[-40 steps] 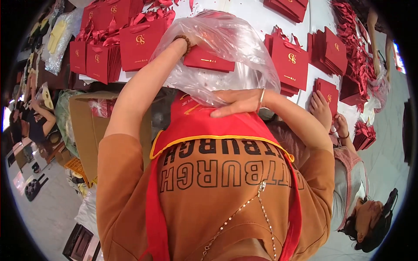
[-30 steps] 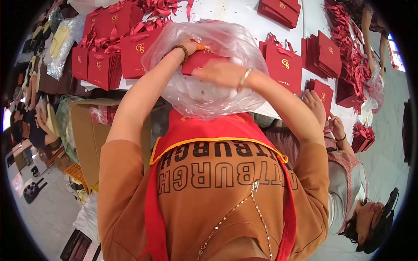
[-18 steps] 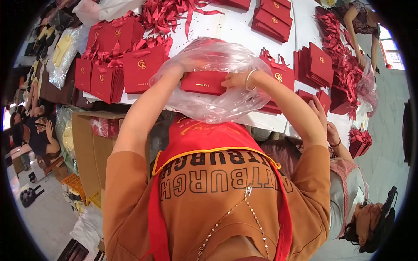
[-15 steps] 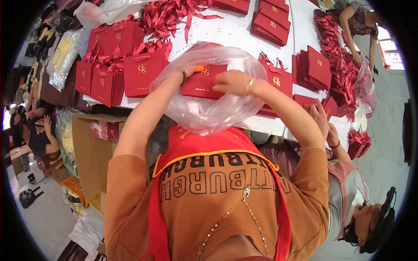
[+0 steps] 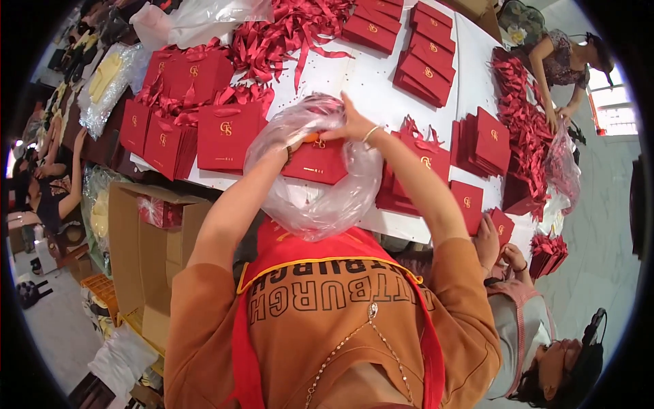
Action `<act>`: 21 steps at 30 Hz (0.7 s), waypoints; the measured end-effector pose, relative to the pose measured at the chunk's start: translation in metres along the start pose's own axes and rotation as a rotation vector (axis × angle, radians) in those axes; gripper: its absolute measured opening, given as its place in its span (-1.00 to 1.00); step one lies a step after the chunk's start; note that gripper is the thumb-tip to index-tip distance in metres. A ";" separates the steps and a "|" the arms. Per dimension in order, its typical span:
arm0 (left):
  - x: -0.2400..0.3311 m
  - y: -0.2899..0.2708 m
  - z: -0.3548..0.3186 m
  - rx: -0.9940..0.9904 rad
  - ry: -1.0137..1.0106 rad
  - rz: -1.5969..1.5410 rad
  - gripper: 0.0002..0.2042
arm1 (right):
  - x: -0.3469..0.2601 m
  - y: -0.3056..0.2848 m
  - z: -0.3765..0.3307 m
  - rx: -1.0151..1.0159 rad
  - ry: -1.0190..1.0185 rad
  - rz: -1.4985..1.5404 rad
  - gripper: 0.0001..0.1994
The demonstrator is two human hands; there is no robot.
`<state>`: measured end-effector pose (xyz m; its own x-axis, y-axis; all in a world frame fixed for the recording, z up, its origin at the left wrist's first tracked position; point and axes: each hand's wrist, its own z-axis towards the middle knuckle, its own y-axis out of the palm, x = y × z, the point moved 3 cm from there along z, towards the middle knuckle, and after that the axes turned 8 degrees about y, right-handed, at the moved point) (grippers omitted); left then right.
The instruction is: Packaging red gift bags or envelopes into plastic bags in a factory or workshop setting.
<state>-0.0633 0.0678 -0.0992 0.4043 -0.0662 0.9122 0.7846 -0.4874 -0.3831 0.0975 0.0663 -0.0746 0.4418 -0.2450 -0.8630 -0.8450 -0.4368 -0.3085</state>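
So the red bag (image 5: 313,167) is sitting in the open mouth of a clear plastic bag (image 5: 317,221), right at the near edge of the white table (image 5: 334,68), gold print showing. The plastic is bunching around it in a thick, crinkly ring, and its lower part is hanging over the table edge, just in front of the red apron (image 5: 334,249).

The left hand (image 5: 300,142) is reaching in over the plastic from the left, with an orange fingertip resting by the top edge of the red bag. Plastic is covering part of that hand, so I honestly can't tell how tight the grip is. The right hand (image 5: 354,126) is touching the plastic on the other side, thumb and forefinger spreading wide apart.

Around all that, a bigger bag (image 5: 228,146) is standing just left of the plastic, with a stack of small bags (image 5: 167,146) beside it. Loose red ribbons (image 5: 286,34) are piling up farther back. Over on the right, more bags (image 5: 482,143) are leaning in a bunch, and a co-worker's hand (image 5: 487,242) is touching a small red one nearby. A cardboard box (image 5: 136,252) is standing open below the table, on the left.
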 end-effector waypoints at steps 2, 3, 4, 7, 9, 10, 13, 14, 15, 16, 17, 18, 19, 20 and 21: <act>0.005 -0.001 0.003 -0.006 0.021 0.009 -0.49 | 0.022 0.016 0.002 0.174 0.078 -0.314 0.22; 0.001 -0.010 0.002 -0.016 0.026 0.016 -0.48 | 0.032 0.025 -0.004 0.302 0.018 -0.279 0.12; 0.001 -0.008 0.001 -0.020 0.023 0.019 -0.48 | 0.028 0.039 -0.017 0.285 0.022 -0.275 0.12; -0.011 -0.029 -0.027 -0.085 0.026 0.037 -0.47 | 0.019 0.062 -0.072 0.363 0.205 -0.200 0.06; -0.002 -0.024 -0.041 -0.149 0.034 0.053 -0.47 | 0.024 0.075 -0.102 0.320 0.131 -0.181 -0.02; 0.000 -0.020 -0.048 -0.190 0.028 0.054 -0.46 | 0.036 0.067 -0.099 0.317 0.163 -0.157 -0.02; 0.005 -0.013 -0.055 -0.296 0.026 0.077 -0.45 | 0.012 0.032 -0.095 0.289 0.294 0.822 -0.24; 0.023 -0.012 -0.058 -0.330 0.023 0.086 -0.45 | 0.037 0.020 -0.073 0.479 0.256 0.671 -0.33; 0.052 -0.017 -0.057 -0.287 0.039 0.231 -0.43 | 0.042 0.009 -0.049 0.411 0.213 0.798 -0.43; 0.068 -0.021 -0.057 -0.231 0.057 0.373 -0.40 | 0.036 -0.003 -0.035 0.397 0.219 0.902 -0.50; 0.071 -0.021 -0.059 -0.241 0.056 0.377 -0.40 | 0.023 -0.016 -0.026 0.379 0.222 1.004 -0.56; 0.072 -0.021 -0.062 -0.262 0.039 0.362 -0.38 | 0.018 -0.025 -0.016 0.380 0.225 1.013 -0.56; 0.071 -0.020 -0.064 -0.282 0.021 0.342 -0.36 | 0.016 -0.030 -0.008 0.342 0.329 0.936 -0.57; 0.068 -0.021 -0.065 -0.286 0.016 0.342 -0.36 | 0.018 -0.032 0.000 0.302 0.431 0.854 -0.58; 0.068 -0.021 -0.066 -0.275 0.152 0.378 -0.40 | 0.027 -0.031 0.009 0.300 0.437 0.858 -0.58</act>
<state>-0.0831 0.0164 -0.0191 0.5481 -0.3992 0.7350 0.4347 -0.6148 -0.6580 0.1328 0.0814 -0.0918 -0.3303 -0.6966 -0.6369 -0.9437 0.2575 0.2077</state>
